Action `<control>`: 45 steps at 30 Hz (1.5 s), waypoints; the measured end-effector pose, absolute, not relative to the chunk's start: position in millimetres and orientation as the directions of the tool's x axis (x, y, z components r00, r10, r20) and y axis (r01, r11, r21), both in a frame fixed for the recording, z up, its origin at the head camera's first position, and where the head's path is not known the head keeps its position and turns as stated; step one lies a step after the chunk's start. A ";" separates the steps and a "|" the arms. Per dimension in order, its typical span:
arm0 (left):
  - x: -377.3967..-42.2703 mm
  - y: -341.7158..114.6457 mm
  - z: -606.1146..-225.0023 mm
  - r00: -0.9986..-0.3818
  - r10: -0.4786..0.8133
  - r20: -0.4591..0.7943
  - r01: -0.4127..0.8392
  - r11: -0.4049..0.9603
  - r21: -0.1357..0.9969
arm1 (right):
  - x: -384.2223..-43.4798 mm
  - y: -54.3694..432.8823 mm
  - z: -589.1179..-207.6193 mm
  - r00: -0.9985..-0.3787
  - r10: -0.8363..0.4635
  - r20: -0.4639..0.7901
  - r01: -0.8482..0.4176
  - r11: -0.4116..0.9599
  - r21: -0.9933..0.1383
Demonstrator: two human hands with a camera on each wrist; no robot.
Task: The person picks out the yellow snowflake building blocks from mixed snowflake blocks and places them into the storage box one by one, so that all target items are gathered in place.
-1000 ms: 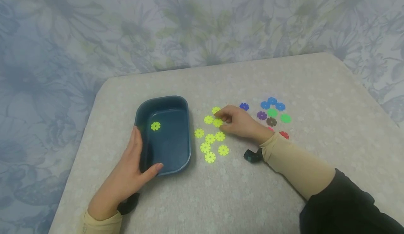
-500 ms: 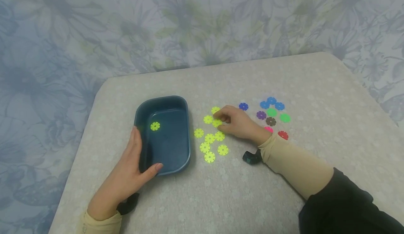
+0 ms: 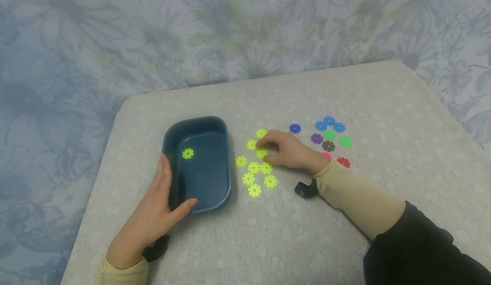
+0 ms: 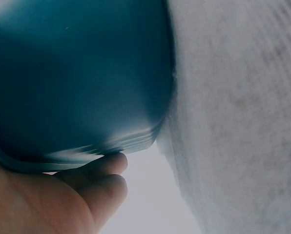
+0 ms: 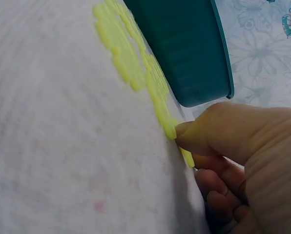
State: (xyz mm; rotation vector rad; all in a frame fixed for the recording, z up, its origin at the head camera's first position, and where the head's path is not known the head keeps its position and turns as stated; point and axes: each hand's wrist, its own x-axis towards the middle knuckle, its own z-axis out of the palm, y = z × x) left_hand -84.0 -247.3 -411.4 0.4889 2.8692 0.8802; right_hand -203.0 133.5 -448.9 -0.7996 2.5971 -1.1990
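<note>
My left hand (image 3: 151, 208) holds the dark teal plastic tub (image 3: 209, 178) by its near left corner, thumb at the near rim and fingers along the outer left wall. In the left wrist view, fingers (image 4: 104, 190) curl against that wall. One yellow notched disc (image 3: 188, 153) lies inside the tub. On the table to its right lie several more, such as a yellow disc (image 3: 254, 190) at the near end. My right hand (image 3: 289, 148) has thumb and index finger at opposite edges of a flat yellow disc (image 3: 261, 153), pinching it at table level; the right wrist view shows the thumb (image 5: 194, 136) touching yellow plastic.
Right of my right hand lie discs in other colours: dark blue (image 3: 295, 128), several light blue (image 3: 329, 120), green (image 3: 346, 141), purple (image 3: 316, 138), brown (image 3: 328, 146), pink (image 3: 326, 155) and red (image 3: 343, 162). The cloth-covered table (image 3: 238, 242) meets a floral wall (image 3: 245, 29) behind.
My right thumb and index finger have spread a little, and the yellow disc between them has shifted slightly toward me. The left hand and tub stay in place.
</note>
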 end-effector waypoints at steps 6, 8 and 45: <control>-83.9 -247.2 -411.4 -0.943 0.334 0.006 0.279 0.780 0.560 | -202.7 132.8 -448.5 -0.834 -0.546 0.085 -0.423 0.530 -0.735; -84.0 -247.2 -411.4 -0.943 0.333 0.005 0.279 0.779 0.561 | -202.7 132.8 -448.3 -0.832 -0.547 0.089 -0.426 0.529 -0.734; -84.5 -247.5 -410.4 -0.944 0.331 -0.015 0.265 0.780 0.567 | -202.4 128.1 -448.6 -0.771 -0.611 0.179 -0.556 0.510 -0.657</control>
